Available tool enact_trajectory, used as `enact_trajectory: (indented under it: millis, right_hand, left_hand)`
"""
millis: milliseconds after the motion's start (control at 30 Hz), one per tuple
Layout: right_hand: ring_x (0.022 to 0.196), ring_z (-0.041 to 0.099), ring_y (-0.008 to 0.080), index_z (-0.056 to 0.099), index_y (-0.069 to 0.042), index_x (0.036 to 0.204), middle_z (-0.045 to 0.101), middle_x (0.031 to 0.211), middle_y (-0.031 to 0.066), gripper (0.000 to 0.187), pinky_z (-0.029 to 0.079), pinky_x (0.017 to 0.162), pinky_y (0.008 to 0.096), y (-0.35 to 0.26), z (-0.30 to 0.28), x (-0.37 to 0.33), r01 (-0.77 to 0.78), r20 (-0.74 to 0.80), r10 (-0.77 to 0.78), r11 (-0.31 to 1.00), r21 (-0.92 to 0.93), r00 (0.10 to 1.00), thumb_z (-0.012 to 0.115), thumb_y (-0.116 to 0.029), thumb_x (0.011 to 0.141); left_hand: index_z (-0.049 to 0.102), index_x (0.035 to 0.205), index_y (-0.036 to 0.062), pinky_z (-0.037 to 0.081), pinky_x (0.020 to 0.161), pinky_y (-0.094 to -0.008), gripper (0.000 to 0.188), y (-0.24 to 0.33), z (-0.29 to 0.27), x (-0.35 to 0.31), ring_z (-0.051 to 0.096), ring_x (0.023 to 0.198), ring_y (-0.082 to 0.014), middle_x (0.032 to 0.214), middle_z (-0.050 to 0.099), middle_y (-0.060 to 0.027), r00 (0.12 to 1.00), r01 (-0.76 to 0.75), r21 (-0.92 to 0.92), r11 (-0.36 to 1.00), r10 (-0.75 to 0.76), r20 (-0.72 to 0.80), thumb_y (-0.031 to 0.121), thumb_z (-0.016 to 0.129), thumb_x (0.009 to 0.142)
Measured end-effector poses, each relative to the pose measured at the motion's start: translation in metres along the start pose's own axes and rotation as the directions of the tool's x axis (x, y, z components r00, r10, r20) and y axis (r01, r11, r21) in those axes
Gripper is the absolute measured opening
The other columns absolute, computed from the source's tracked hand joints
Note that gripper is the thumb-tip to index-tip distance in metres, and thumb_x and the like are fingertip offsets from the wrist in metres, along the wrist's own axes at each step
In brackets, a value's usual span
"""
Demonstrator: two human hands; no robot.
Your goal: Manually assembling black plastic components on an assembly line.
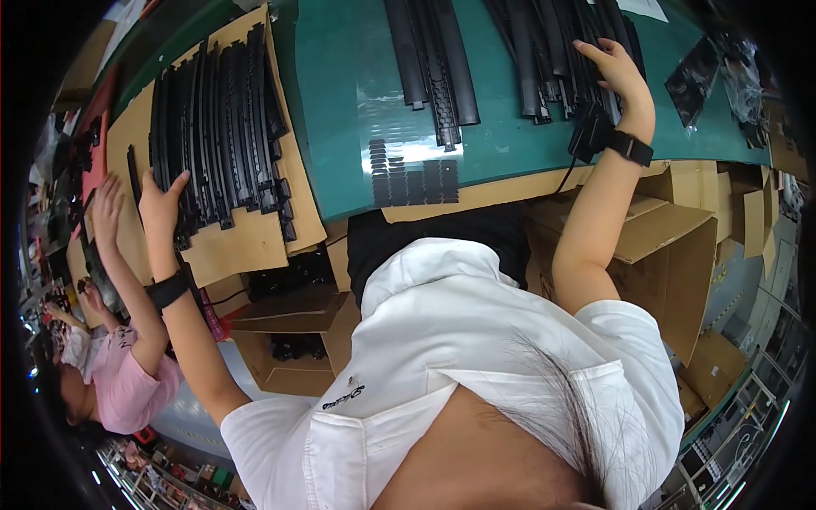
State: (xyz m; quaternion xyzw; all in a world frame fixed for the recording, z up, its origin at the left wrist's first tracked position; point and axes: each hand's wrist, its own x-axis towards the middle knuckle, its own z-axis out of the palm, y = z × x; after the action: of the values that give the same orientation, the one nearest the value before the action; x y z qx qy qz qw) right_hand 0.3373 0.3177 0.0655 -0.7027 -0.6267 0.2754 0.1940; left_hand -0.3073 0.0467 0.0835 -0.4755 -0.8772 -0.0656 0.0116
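Arms wide, long axes pointing away

Far left, a co-worker's bare hand (106, 208) is just beside the person's left hand (160, 204). That grip sits at the near left corner of a row of long, narrow black plastic strips (225, 127) on a brown cardboard sheet (238, 248), lengths running away from the body; I cannot tell whether it pinches any. On the green table (340, 110), a middle black bundle (442, 93) lies nearer the right hand (616, 72), which, fingers parted, is over a right-side black bundle (527, 68).
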Motion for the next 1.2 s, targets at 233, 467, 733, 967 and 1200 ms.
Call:
enact_trajectory:
  millis: [233, 467, 733, 967, 1200]
  right_hand:
    - [0.134, 0.055, 0.0363, 0.040, 0.012, 0.149, 0.056, 0.140, 0.0328, 0.115, 0.047, 0.107, 0.0417, -0.017, 0.029, 0.002, 0.041, 0.148, 0.012, 0.936, -0.349, 0.989, 0.079, -0.065, 0.074]
    - [0.120, 0.065, 0.0387, 0.035, 0.016, 0.149, 0.063, 0.129, 0.0338, 0.114, 0.051, 0.102, 0.0395, 0.044, 0.048, 0.019, 0.127, 0.028, -0.124, 0.974, -0.190, 0.992, 0.082, -0.057, 0.076]
    - [0.106, 0.070, 0.0251, 0.043, 0.013, 0.145, 0.067, 0.125, 0.0226, 0.083, 0.054, 0.093, 0.0318, 0.010, 0.052, -0.026, 0.078, -0.043, -0.070, 0.974, 0.214, 0.997, 0.081, -0.033, 0.087]
    - [0.107, 0.071, 0.0211, 0.058, 0.005, 0.128, 0.070, 0.117, 0.0176, 0.043, 0.058, 0.089, 0.0315, -0.017, 0.067, -0.054, 0.158, -0.020, -0.215, 0.650, 0.743, 0.976, 0.072, -0.019, 0.095]
    - [0.066, 0.061, 0.0127, 0.062, -0.005, 0.101, 0.063, 0.081, 0.0010, 0.008, 0.053, 0.061, 0.0241, -0.140, 0.132, -0.175, -0.071, 0.145, -0.172, 0.374, 0.925, 0.974, 0.064, -0.012, 0.100]
  left_hand:
    - [0.061, 0.132, -0.0020, 0.049, 0.101, -0.0434, 0.060, -0.004, -0.005, 0.004, 0.063, 0.119, -0.0398, 0.127, 0.065, -0.0264, 0.978, -0.129, 0.171, 0.977, 0.154, -0.141, 0.040, 0.076, 0.091]
    - [0.066, 0.126, 0.0030, 0.046, 0.103, -0.0445, 0.046, 0.153, -0.041, -0.073, 0.059, 0.120, -0.0389, 0.128, 0.065, -0.0197, 0.837, -0.541, -0.157, 0.827, 0.511, -0.195, 0.029, 0.077, 0.090]
    - [0.065, 0.124, 0.0027, 0.045, 0.104, -0.0433, 0.047, 0.240, -0.030, -0.134, 0.057, 0.122, -0.0371, 0.127, 0.064, -0.0169, 0.772, -0.603, -0.479, 0.638, 0.619, -0.147, 0.028, 0.079, 0.087]
    - [0.058, 0.134, 0.0035, 0.051, 0.097, -0.0370, 0.055, 0.276, -0.001, -0.161, 0.065, 0.116, -0.0272, 0.125, 0.068, -0.0125, 0.792, -0.231, -0.899, 0.373, 0.608, 0.049, 0.021, 0.081, 0.087]
    - [0.054, 0.132, -0.0029, 0.059, 0.077, -0.0337, 0.052, 0.262, 0.030, -0.147, 0.072, 0.095, -0.0265, 0.111, 0.070, -0.0198, 0.718, 0.191, -0.965, 0.182, 0.645, 0.263, 0.027, 0.075, 0.095]
